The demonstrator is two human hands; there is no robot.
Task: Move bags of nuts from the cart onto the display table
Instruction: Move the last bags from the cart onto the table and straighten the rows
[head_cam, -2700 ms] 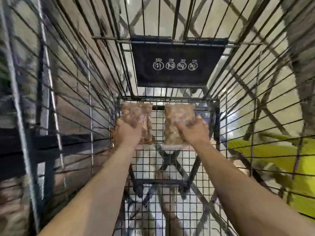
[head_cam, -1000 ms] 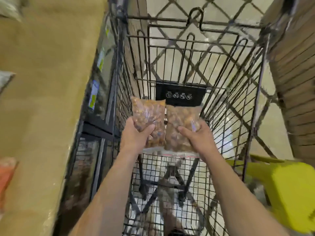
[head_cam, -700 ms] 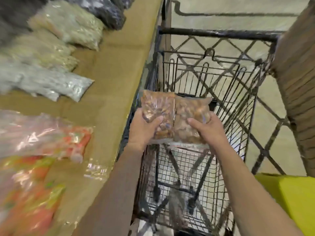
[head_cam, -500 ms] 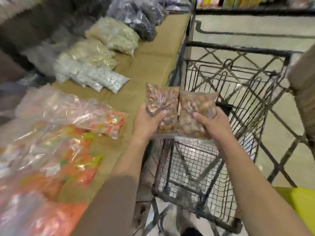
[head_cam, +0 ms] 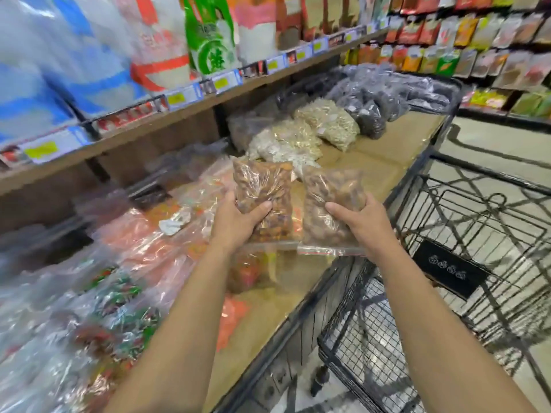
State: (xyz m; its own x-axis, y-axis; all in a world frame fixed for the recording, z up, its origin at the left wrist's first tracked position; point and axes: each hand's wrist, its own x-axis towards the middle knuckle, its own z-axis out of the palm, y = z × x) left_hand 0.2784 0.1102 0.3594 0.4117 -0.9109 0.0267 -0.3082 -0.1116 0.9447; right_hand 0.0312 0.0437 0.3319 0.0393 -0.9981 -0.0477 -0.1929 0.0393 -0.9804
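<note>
- Where the two arms reach forward, the left hand (head_cam: 235, 222) is closed round the left bag of nuts (head_cam: 262, 201), held upright.
- The right hand (head_cam: 362, 225) grips the right bag of nuts (head_cam: 329, 207).
- Both bags hang above the tabletop (head_cam: 384, 165), beside pale seed bags (head_cam: 301, 138).
- The cart (head_cam: 465, 263) stands to the right.
</note>
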